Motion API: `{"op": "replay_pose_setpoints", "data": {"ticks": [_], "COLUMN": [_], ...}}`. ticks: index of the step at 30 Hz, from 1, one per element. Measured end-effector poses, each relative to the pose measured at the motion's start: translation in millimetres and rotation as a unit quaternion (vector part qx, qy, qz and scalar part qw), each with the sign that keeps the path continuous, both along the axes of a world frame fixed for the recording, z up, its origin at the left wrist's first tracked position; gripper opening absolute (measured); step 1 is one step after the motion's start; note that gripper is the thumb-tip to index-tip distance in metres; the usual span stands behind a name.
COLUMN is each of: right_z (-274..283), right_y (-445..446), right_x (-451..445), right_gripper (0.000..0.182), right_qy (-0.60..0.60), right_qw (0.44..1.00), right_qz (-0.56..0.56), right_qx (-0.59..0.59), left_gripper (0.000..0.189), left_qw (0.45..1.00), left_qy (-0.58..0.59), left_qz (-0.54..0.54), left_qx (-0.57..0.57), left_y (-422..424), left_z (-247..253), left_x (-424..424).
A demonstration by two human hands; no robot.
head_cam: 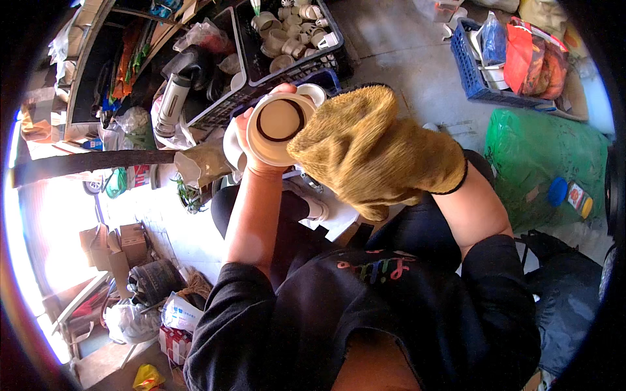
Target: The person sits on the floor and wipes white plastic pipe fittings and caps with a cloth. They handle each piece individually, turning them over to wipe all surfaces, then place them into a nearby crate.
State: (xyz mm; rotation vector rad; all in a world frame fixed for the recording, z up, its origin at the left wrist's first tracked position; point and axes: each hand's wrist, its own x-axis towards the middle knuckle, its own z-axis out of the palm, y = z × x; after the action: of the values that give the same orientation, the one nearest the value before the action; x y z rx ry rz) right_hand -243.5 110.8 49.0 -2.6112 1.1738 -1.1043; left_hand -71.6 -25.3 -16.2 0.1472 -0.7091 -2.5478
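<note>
My bare left hand (243, 128) grips a white plastic pipe fitting (274, 152). Its round mouth faces up towards me, and a dark ring (260, 128), apparently a rubber seal, runs around the inside. Other white openings show at its far right and lower left. A yellow-brown knit glove covers my right hand (349, 146), bunched against the right side of the fitting's rim. The glove's fingers hide part of that rim, and whether they hold anything cannot be made out.
Beyond my hands stands a black plastic crate (247, 54) holding several white fittings (288, 36). At the right are a blue crate (477, 78) and a large green plastic bag (533, 161). A dark wooden beam (98, 163) juts in from the left, near cardboard boxes (117, 244).
</note>
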Motion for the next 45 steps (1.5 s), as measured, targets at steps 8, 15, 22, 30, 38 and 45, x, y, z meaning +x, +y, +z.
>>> {"op": "replay_pose_setpoints", "data": {"ticks": [8, 15, 22, 30, 38, 45], "right_z": [-46, -55, -47, 61, 2, -10], "right_y": [-6, -21, -35, -38, -33, -46], "right_x": [43, 39, 10, -13, -51, -56], "right_gripper": [0.045, 0.033, 0.025, 0.025, 0.019, 0.016], "right_qy": [-0.064, -0.076, 0.079, 0.088, -0.216, -0.257], "right_qw": [0.983, 0.974, 0.939, 0.84, 0.862, 0.873], "right_qz": [-0.114, -0.154, -0.335, -0.506, -0.454, -0.409], "right_qx": [0.128, 0.145, -0.013, 0.172, 0.059, 0.068], "left_gripper": [0.067, 0.05, 0.045, 0.056, 0.075, 0.077], "left_qw": [0.919, 0.905, 0.904, 0.644, 0.403, 0.363], "left_qy": [-0.145, -0.3, -0.394, -0.651, -0.756, -0.752], "left_qz": [0.156, 0.185, 0.168, 0.234, 0.118, 0.083], "left_qx": [-0.332, -0.24, -0.003, -0.327, -0.502, -0.544], "left_y": [12, 2, -25, -112, -120, -136], "left_z": [7, 1, 30, -78, -120, -166], "left_x": [-5, 2, 24, 130, 110, 98]}}
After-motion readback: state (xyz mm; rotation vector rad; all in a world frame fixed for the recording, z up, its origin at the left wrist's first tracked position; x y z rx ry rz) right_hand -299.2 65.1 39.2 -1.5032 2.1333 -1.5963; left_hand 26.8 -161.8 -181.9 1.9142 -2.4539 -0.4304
